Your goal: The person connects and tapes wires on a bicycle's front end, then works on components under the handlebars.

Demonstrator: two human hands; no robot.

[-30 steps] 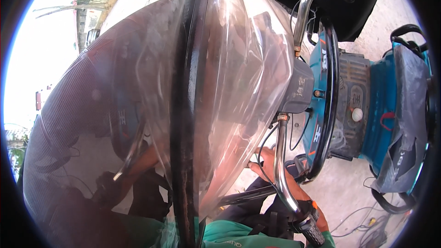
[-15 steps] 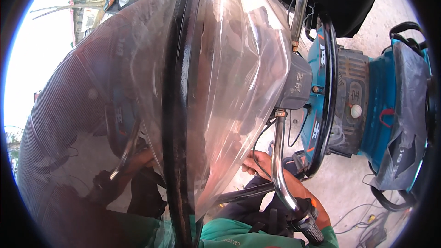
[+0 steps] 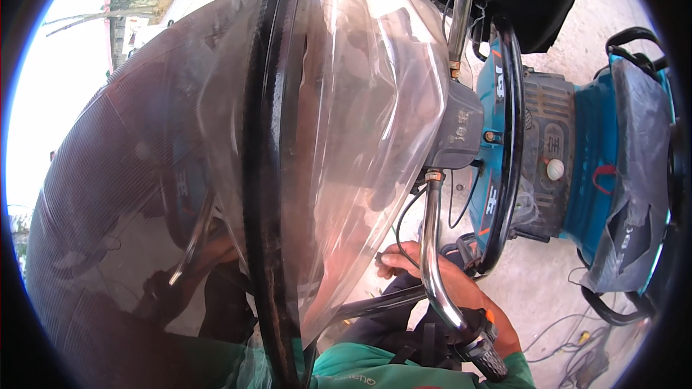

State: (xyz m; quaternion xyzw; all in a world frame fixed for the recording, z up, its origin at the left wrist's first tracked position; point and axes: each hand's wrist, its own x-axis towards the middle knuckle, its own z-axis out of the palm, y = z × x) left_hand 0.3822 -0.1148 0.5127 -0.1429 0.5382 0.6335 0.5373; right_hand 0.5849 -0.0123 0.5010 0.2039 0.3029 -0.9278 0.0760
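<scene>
Right grip (image 3: pixel 396 261) is curled up just left of the chrome handlebar (image 3: pixel 430 234), can't tell if it's actually pinching anything. The clear plastic sheet (image 3: pixel 367 130) hangs left of that bar, its edge near those fingers; can't make out the left grip.

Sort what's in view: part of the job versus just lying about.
Likely the job:
clear plastic sheet
right hand, near its edge

Likely lying about:
cables with yellow connector on the ground
white round object on dark panel

The fingers (image 3: pixel 387 269) of the right hand (image 3: pixel 411 251) curl near the clear plastic sheet (image 3: pixel 367 144), behind a chrome handlebar (image 3: pixel 430 238).
</scene>
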